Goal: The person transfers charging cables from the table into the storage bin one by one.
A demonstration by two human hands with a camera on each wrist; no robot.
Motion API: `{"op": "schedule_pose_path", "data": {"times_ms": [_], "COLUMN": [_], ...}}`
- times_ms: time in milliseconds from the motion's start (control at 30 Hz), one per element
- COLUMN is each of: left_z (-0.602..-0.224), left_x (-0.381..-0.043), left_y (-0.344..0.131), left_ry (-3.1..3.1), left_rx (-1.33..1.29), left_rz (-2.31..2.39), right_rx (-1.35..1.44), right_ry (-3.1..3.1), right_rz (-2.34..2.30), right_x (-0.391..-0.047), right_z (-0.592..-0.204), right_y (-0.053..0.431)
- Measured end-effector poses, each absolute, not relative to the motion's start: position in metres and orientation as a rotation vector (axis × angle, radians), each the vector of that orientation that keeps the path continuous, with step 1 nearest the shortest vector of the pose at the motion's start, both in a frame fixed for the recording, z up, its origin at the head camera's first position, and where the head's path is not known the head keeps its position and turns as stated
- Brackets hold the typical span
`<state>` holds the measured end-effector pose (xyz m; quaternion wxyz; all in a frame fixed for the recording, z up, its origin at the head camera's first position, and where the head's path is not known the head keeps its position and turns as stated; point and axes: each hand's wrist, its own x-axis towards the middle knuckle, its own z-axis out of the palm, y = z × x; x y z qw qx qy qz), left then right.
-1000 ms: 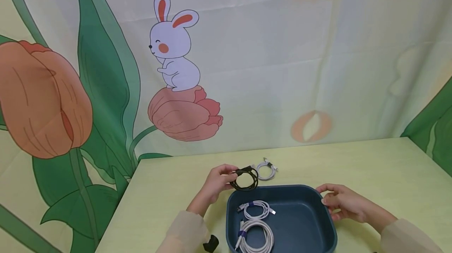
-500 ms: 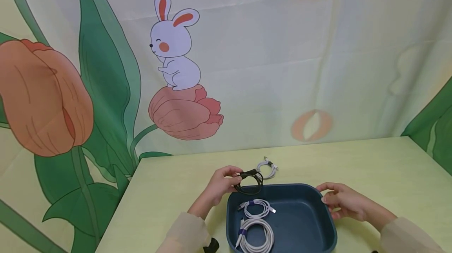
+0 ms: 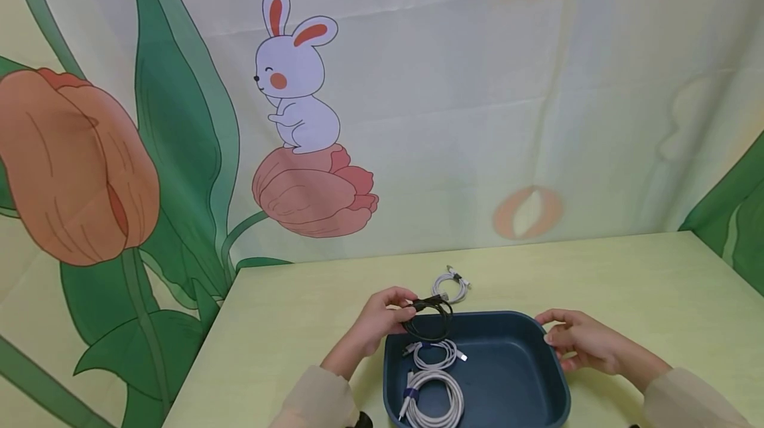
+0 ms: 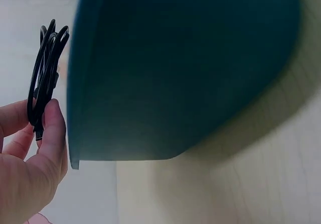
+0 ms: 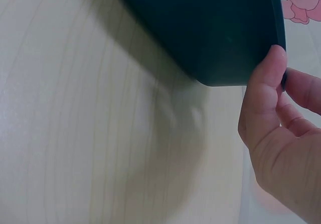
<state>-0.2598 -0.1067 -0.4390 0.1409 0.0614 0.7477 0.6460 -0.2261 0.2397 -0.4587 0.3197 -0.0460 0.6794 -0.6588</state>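
Between thumb and fingers, my left hand (image 3: 382, 318) pinches a coiled black cable (image 3: 438, 325) over the far left edge of a dark blue bin (image 3: 501, 375). The left wrist view shows the same black cable (image 4: 47, 73) above the fingertips, beside the bin's outer wall (image 4: 175, 83). My right hand (image 3: 587, 342) grips the bin's far right rim; in the right wrist view the thumb lies outside and a finger hooks over the rim. Two coiled white cables lie in the bin's left part, a smaller one (image 3: 449, 355) behind a larger one (image 3: 456, 408).
Behind the bin, another coiled white cable (image 3: 463, 290) with a dark tie lies on the light wood-grain table (image 3: 633, 282). A printed cloth (image 3: 430, 116) with a rabbit and tulips hangs at the table's back. A small black object (image 3: 364, 420) sits by the left sleeve.
My left hand has carried the black cable rightward and slightly toward me, from the bin's far left corner to over its inside. The right hand has stayed on the rim.
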Motion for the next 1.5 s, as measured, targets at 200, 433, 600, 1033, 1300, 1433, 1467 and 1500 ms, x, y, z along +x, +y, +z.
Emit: {"op": "schedule_pose_path", "data": {"times_ms": [200, 433, 600, 1033, 1300, 1433, 1467, 1500], "left_z": [-0.439, -0.436, -0.437, -0.437, -0.444, -0.444, -0.443, -0.443], "left_x": [-0.255, -0.251, -0.248, -0.239, -0.235, -0.232, -0.231, -0.23], "left_y": [-0.104, -0.1, -0.098, -0.086, -0.077, -0.074, -0.073, -0.072], "left_ry": [2.134, 2.13, 2.123, 2.087, 2.084, 2.091, 2.102, 2.111], "left_rx": [0.2, 0.219, 0.213, 0.254, 0.262, 0.253, 0.247, 0.246], "left_rz": [1.865, 1.848, 1.833, 1.787, 1.724, 1.707, 1.697, 1.689], "right_rx": [-0.124, -0.138, -0.144, -0.141, -0.122, -0.112, -0.109, -0.107], "right_ry": [1.785, 1.767, 1.762, 1.758, 1.775, 1.788, 1.793, 1.797], "right_rz": [-1.733, -1.74, -1.743, -1.749, -1.743, -1.742, -1.742, -1.743], "right_x": [-0.226, -0.227, -0.228, -0.228, -0.227, -0.227, -0.227, -0.227], "right_z": [-0.459, -0.46, -0.461, -0.461, -0.461, -0.461, -0.462, -0.462], "right_y": [0.239, 0.239, 0.239, 0.24, 0.24, 0.239, 0.239, 0.239]}}
